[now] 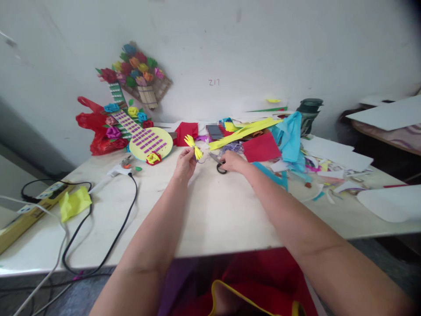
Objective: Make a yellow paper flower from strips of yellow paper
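My left hand (186,164) pinches a small yellow paper bundle (193,147), drawn in at its middle and fanned out at both ends. A thin dark thread trails from it. My right hand (232,161) is at a pair of scissors (221,166) with black handles, its fingers closed at one handle. The scissor blades point left, toward the bundle, and stay apart from it. Just beyond my right hand lies a tangle of purple thread (234,147). A red paper sheet (262,147) and long yellow paper strips (246,133) lie behind it.
A paper-flower guitar (151,142) leans at the back left beside a red plastic bag (95,127). A hot glue gun (120,170) with a black cord and a power strip (42,199) are on the left. Blue crepe paper (291,138), scraps and a dark bottle (309,115) occupy the right.
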Available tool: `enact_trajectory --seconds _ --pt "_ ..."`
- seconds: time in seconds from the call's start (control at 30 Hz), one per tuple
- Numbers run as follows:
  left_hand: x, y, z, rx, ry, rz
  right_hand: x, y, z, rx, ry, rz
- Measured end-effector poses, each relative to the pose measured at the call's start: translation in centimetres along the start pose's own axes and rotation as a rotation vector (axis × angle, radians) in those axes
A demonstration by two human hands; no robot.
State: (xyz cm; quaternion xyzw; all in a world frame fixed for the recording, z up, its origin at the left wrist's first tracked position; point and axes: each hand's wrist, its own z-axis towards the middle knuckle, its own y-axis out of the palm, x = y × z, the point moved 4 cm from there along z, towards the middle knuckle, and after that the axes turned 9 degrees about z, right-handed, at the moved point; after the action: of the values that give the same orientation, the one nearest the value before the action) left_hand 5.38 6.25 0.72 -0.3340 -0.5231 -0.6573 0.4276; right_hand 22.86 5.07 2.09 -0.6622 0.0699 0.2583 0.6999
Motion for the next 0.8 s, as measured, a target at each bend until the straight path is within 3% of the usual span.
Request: enact_trajectory --seconds 0.13,0.2,0.3,0.4,0.47,0.67,0.73,0.8 --pt "-0.5 0.4 -0.1 -0.041 -0.005 0.03 -0.7 0.0 0.3 0.16 -0.084 0.275" --pt "-0.7 0.8 -0.2 -0.071 0.0 0.031 -1.8 0.9 0.3 0.089 -0.126 0.564" --pt "-0.8 1.3 -0.3 -0.099 0.008 0.015 -3.3 2.8 0.0 -0.133 -0.102 0.982" --pt "-0.7 1.2 -0.2 -0.09 0.011 -0.038 -3.2 3.4 0.0 -0.153 -0.004 1.118" --pt "-0.5 0.8 0.0 -0.042 0.009 -0.083 -2.5 2.7 0.3 -0.041 0.011 1.143" --pt "-0.7 -0.6 0.5 0.089 -0.021 -0.127 1.2 -0.5 1.0 0.462 0.147 1.303" --pt "-0.9 -0.6 0.6 0.084 -0.016 -0.1 2.4 -1.5 1.0 0.595 0.191 1.269" --pt "-1.1 -0.5 0.5 0.066 -0.015 -0.077 3.7 -2.8 0.8 0.735 0.213 1.1"
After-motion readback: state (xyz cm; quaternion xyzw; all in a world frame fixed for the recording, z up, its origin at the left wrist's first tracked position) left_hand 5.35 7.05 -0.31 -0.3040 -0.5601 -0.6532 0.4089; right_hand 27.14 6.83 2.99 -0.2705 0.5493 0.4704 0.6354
